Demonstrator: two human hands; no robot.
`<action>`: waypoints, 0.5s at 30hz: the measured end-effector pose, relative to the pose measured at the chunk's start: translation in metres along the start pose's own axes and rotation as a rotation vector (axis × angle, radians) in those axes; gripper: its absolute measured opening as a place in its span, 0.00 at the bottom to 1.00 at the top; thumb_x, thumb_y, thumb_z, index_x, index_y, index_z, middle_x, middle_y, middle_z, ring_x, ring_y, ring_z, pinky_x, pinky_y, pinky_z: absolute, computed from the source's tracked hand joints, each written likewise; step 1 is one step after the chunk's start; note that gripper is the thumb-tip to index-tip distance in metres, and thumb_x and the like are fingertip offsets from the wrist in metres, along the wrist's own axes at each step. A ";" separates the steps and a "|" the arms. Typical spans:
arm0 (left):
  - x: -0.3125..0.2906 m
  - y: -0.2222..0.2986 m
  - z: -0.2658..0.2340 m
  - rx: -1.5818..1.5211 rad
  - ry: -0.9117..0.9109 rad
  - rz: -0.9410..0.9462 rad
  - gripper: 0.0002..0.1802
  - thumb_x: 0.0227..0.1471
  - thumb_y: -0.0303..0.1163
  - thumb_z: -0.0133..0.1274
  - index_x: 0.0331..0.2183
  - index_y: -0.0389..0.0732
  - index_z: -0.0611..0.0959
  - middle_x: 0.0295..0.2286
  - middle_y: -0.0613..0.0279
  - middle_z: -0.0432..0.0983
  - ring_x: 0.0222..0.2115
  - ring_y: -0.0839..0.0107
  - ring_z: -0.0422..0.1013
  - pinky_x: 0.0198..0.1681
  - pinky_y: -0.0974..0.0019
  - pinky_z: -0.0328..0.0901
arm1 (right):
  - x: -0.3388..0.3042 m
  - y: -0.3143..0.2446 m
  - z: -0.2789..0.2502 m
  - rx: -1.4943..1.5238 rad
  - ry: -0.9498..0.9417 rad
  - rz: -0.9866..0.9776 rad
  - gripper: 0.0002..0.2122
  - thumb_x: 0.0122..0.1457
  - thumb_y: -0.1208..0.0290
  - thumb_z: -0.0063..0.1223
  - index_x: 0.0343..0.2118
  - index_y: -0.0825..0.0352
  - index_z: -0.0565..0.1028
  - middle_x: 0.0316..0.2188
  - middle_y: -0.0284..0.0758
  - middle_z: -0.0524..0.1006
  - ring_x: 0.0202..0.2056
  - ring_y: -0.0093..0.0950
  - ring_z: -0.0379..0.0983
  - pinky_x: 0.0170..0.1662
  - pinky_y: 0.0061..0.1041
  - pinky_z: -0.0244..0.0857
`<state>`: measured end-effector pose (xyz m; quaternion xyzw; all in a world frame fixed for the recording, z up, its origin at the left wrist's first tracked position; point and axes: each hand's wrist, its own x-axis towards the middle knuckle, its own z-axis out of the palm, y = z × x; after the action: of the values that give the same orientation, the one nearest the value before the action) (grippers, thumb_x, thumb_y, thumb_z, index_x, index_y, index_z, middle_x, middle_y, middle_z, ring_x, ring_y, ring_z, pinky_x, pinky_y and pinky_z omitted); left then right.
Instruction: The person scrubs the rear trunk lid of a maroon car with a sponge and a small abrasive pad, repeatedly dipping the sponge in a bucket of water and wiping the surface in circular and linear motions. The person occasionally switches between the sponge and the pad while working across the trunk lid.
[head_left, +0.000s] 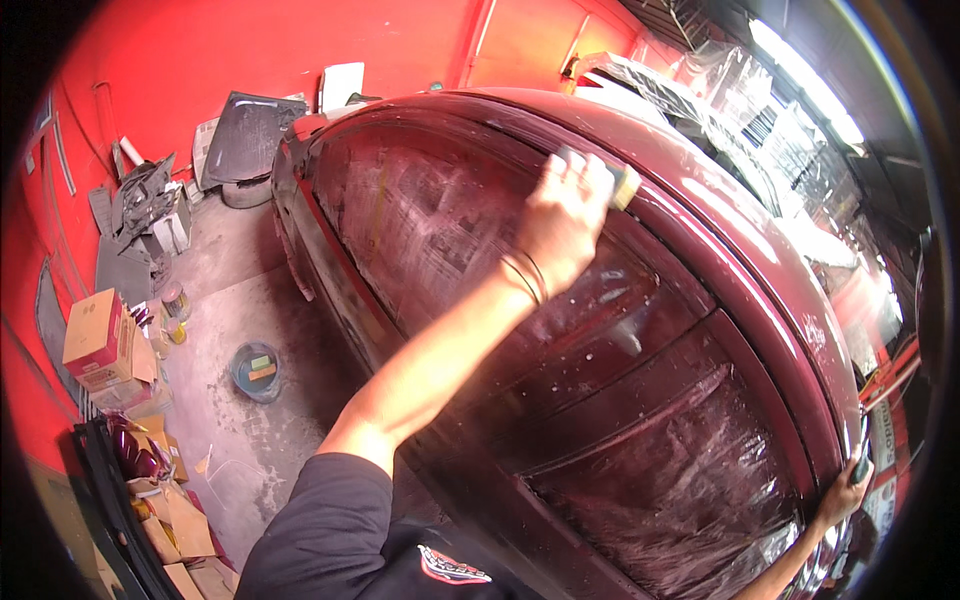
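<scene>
Left hand [565, 215] gripping a sanding block [622, 185] scrubs the maroon car [700, 230] near its roofline, while right hand [845, 490] clasps the car's edge.

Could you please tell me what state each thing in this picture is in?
Left hand: fingers closed on a sanding block, pressed to the car.
Right hand: gripping the car's edge.
Dark red car: dull, wet, streaked with residue.
Window: covered in plastic film.
Basin: on the floor, holding pads.
</scene>
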<state>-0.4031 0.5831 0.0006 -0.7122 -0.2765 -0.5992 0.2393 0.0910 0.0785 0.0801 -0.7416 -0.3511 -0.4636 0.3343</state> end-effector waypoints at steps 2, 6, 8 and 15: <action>-0.006 -0.001 -0.006 -0.090 -0.115 -0.003 0.26 0.61 0.27 0.48 0.59 0.30 0.78 0.59 0.40 0.77 0.62 0.47 0.72 0.72 0.41 0.57 | -0.001 0.006 0.000 -0.053 -0.011 0.021 0.17 0.75 0.57 0.53 0.53 0.66 0.81 0.45 0.37 0.84 0.46 0.28 0.79 0.55 0.30 0.69; 0.009 -0.127 -0.004 0.154 -0.160 -0.267 0.20 0.61 0.27 0.48 0.53 0.33 0.81 0.44 0.45 0.85 0.47 0.48 0.80 0.61 0.45 0.64 | 0.008 0.018 0.013 -0.121 -0.029 0.047 0.18 0.75 0.55 0.53 0.54 0.65 0.81 0.45 0.38 0.85 0.46 0.34 0.81 0.54 0.33 0.70; 0.016 -0.150 0.002 0.152 -0.228 -0.327 0.18 0.61 0.30 0.51 0.51 0.34 0.81 0.51 0.43 0.81 0.56 0.51 0.76 0.66 0.43 0.61 | 0.006 0.013 0.018 -0.048 -0.008 0.035 0.19 0.74 0.54 0.54 0.52 0.66 0.80 0.41 0.41 0.83 0.42 0.35 0.79 0.51 0.35 0.70; -0.011 -0.096 0.009 0.129 -0.005 -0.155 0.25 0.59 0.25 0.50 0.58 0.33 0.77 0.48 0.42 0.82 0.50 0.45 0.78 0.70 0.44 0.59 | 0.010 0.049 0.003 -0.049 0.002 0.048 0.22 0.75 0.52 0.53 0.53 0.70 0.80 0.41 0.46 0.84 0.41 0.39 0.80 0.50 0.37 0.70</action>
<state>-0.4631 0.6587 -0.0110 -0.6734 -0.3693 -0.5950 0.2371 0.1360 0.0574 0.0800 -0.7573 -0.3213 -0.4647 0.3276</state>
